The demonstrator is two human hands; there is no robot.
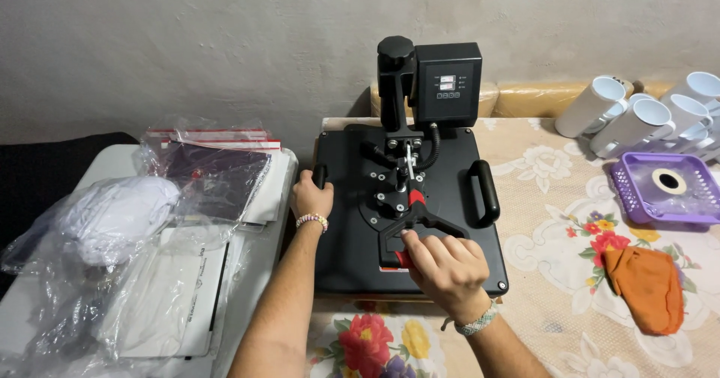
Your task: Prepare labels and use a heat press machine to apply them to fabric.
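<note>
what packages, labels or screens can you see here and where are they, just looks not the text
Control box screen: top of the heat press, small pale displays in a black housing.
Clear plastic bags: left table, crinkled, holding white fabric.
Flat dark packet: left table, in clear wrap over red-edged packs.

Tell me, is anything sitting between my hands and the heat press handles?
Nothing visible. The right hand already grips the black lever handle at the front of the heat press, and the left hand is closed around its left side handle.

Grey wall (187, 40) (rough), floral tablecloth (555, 220)
</note>
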